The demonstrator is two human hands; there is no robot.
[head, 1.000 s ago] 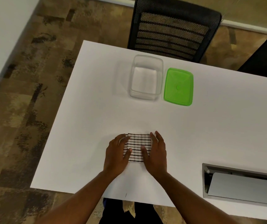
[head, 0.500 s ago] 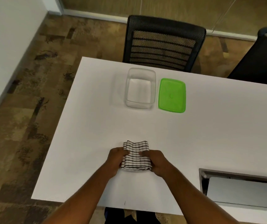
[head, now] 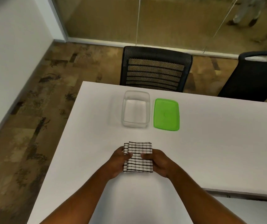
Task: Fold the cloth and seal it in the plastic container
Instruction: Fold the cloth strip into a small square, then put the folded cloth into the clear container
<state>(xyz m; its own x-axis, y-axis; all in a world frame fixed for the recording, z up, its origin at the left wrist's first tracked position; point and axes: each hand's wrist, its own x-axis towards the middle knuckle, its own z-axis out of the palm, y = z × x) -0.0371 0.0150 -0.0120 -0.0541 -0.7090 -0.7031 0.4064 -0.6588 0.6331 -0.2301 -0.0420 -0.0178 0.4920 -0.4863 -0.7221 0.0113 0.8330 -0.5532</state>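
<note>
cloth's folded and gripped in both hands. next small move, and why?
Probably lift the folded cloth forward to the clear container: both hands, left hand and right hand, grip its sides, the container sits open and empty, and the green lid lies beside it.

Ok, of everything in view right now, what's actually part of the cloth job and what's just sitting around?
Part of the job:
- striped cloth, folded, held by left hand and right hand
- clear container, open and empty
- green lid, flat on the table beside the container

Just there:
- white table
- mesh chair
- second chair
- cable hatch in the table
</note>
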